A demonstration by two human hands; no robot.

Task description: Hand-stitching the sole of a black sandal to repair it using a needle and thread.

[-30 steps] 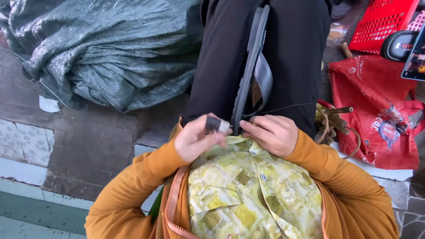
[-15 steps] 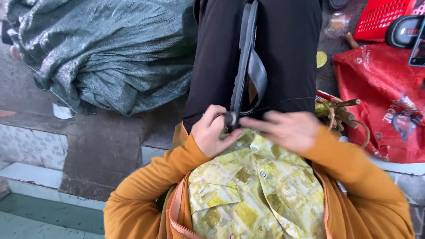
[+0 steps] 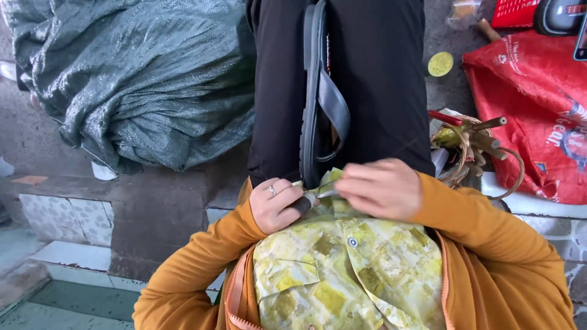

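A black sandal (image 3: 315, 91) stands on edge along my black trousers, its strap bulging to the right. My left hand (image 3: 275, 205), with a ring on one finger, grips a small dark-handled tool (image 3: 304, 201) whose metal tip points at the sandal's near end. My right hand (image 3: 379, 186) is closed just right of that tip, fingers pinched together. A thin thread (image 3: 406, 146) runs from it up to the right. What lies under the fingertips is hidden. Both hands rest above my yellow-green shirt (image 3: 342, 269) and orange jacket sleeves.
A big grey-green woven sack (image 3: 140, 79) fills the upper left. A red bag (image 3: 538, 116) and red basket (image 3: 520, 9) lie at right. Next to them are a bundle of sticks and cane (image 3: 474, 140) and a yellow disc (image 3: 440, 63). A tiled step (image 3: 67, 214) runs at lower left.
My hands have come together at the sandal's near end. The right hand moved left toward the tool. My left hand has turned the dark tool toward the sole.
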